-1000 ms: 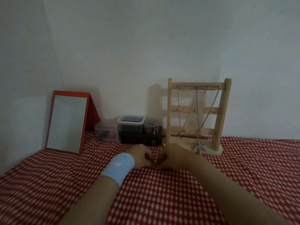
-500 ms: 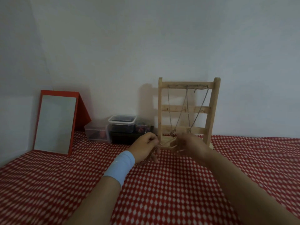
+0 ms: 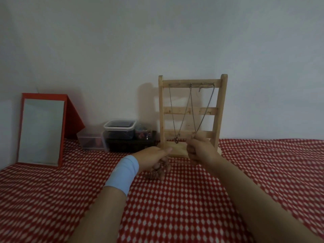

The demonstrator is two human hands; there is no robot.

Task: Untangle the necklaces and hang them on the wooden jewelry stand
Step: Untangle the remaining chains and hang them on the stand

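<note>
At about nine o'clock from my hands, a red-framed mirror point(image 3: 41, 130) leaned back near the wall on the red checked cloth point(image 3: 175, 207). Toward eleven o'clock a few plastic boxes point(image 3: 120, 128) sat together against the wall. My left hand point(image 3: 154, 159), with a pale blue wristband point(image 3: 123, 173) behind it, hung low over the cloth, its fingers curled down around the tangled necklace point(image 3: 156, 172), which bunched beneath them. A thin stretch of its chain ran toward three o'clock into my right hand point(image 3: 201, 149), which was clenched on it, knuckles toward me. The wooden jewelry stand point(image 3: 192, 111) stood upright at twelve o'clock, just behind both hands. Two hung necklaces point(image 3: 182, 118) dropped from its top rail. The left one ended in a ring pendant point(image 3: 176, 141). My right hand hid the bottom of the other.
</note>
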